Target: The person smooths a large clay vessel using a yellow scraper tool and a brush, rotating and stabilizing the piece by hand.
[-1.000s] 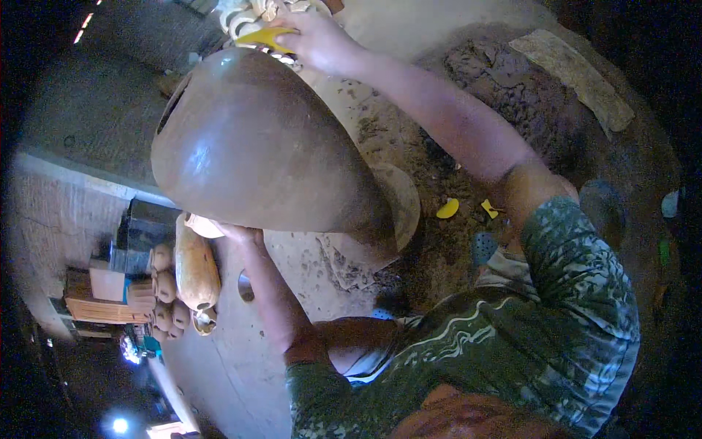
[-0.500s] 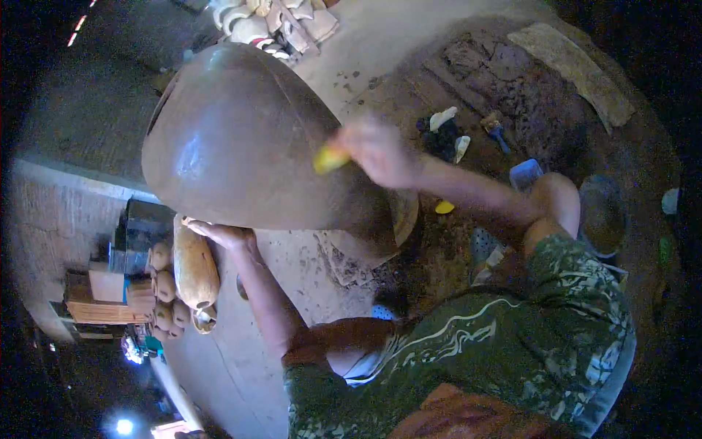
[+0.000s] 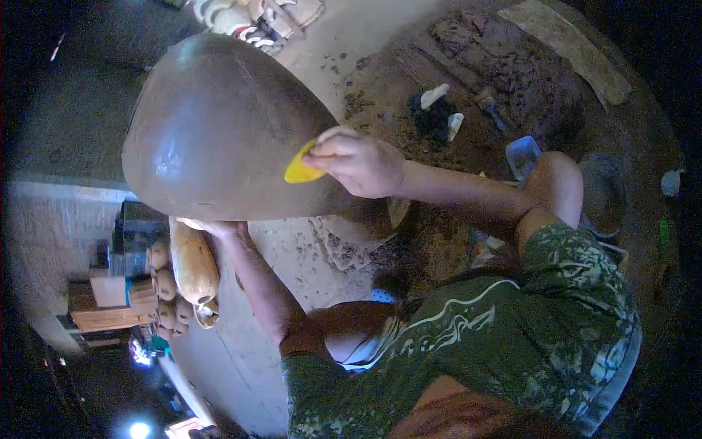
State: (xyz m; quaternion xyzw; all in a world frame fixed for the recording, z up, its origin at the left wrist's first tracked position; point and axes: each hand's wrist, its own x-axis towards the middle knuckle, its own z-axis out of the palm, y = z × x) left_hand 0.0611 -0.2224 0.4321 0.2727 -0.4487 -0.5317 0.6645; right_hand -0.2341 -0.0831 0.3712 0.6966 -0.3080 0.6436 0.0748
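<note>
A big, smooth brown clay pot (image 3: 227, 139) with a rounded, shiny wall fills the upper left of the view. My right hand (image 3: 360, 164) pinches a thin yellow scraper (image 3: 303, 165), which lies against or very close to the pot's right side. Under the pot's near edge is my left hand (image 3: 219, 227), palm up, fingers stretched out toward the left; the pot hides part of them. Whether that hand bears the pot's weight I cannot tell.
Dark wet clay (image 3: 504, 66) covers the ground at the upper right, beside a blue plastic tub (image 3: 523, 156) and a round basin (image 3: 603, 194). A long tan gourd-like vessel (image 3: 194, 267) and several small pots (image 3: 167, 285) stand left. Broken pottery pieces (image 3: 252, 18) lie at the top.
My right hand has shifted left with the yellow scraper across the pot's side and is less blurred. The pot sits slightly farther left in view. My right forearm now hides a yellow piece on the ground.
</note>
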